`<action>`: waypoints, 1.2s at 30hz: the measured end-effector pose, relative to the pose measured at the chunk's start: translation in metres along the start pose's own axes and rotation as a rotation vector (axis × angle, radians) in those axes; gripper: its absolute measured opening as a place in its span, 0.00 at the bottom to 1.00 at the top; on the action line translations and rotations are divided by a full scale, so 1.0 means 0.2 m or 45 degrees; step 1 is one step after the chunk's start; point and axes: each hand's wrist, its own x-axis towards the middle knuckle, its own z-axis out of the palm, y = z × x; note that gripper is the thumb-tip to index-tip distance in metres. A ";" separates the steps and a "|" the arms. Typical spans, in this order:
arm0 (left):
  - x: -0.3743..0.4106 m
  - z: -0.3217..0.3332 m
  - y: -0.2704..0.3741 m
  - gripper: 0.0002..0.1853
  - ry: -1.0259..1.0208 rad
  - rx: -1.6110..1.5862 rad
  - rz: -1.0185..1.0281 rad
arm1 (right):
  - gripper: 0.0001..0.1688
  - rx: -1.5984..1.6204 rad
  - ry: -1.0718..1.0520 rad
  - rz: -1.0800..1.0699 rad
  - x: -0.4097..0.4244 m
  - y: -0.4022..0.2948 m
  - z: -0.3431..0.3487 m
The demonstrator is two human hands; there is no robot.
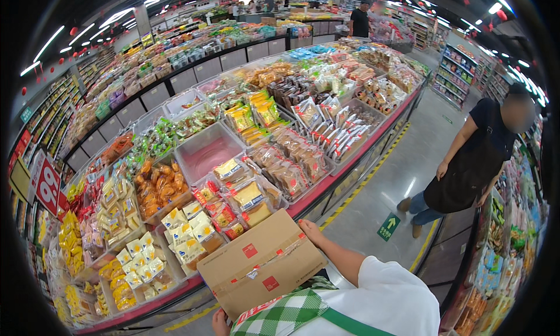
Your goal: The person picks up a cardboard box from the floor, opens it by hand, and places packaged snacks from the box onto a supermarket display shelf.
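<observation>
A taped cardboard box (pixel 262 253) with red printed squares is held in front of my body, over the front edge of the snack display. My right hand (pixel 311 233) grips its far right end. At the lower left corner my left hand (pixel 222 323) holds the other end, partly hidden by the box and my green checked apron (pixel 280 314). Just beyond the box lie packs of wrapped sliced cake (pixel 249 200), red-labelled packs (pixel 218 213) and white-and-yellow packs (pixel 192 231). A clear plastic bin (pixel 210 150) behind them shows a bare pink bottom.
A person in a dark apron (pixel 463 161) stands in the aisle at right, beside another snack display (pixel 494 248). Yellow-black tape (pixel 372 172) marks the floor along my display's base. A red-and-white price sign (pixel 45 185) rises at left. Another person (pixel 360 21) stands farther back.
</observation>
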 end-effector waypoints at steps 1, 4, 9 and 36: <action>0.01 0.00 -0.03 0.22 0.028 -0.005 0.043 | 0.28 -0.002 0.020 0.008 -0.01 -0.01 0.02; 0.06 0.03 -0.12 0.21 0.139 -0.094 0.212 | 0.29 -0.116 0.050 0.001 -0.01 0.03 -0.01; 0.34 0.12 -0.25 0.19 0.510 -0.367 0.357 | 0.30 -0.269 0.093 -0.048 -0.06 -0.06 -0.01; 0.18 -0.03 0.47 0.16 0.417 -0.124 0.257 | 0.19 -0.368 0.190 -0.256 -0.34 -0.24 -0.01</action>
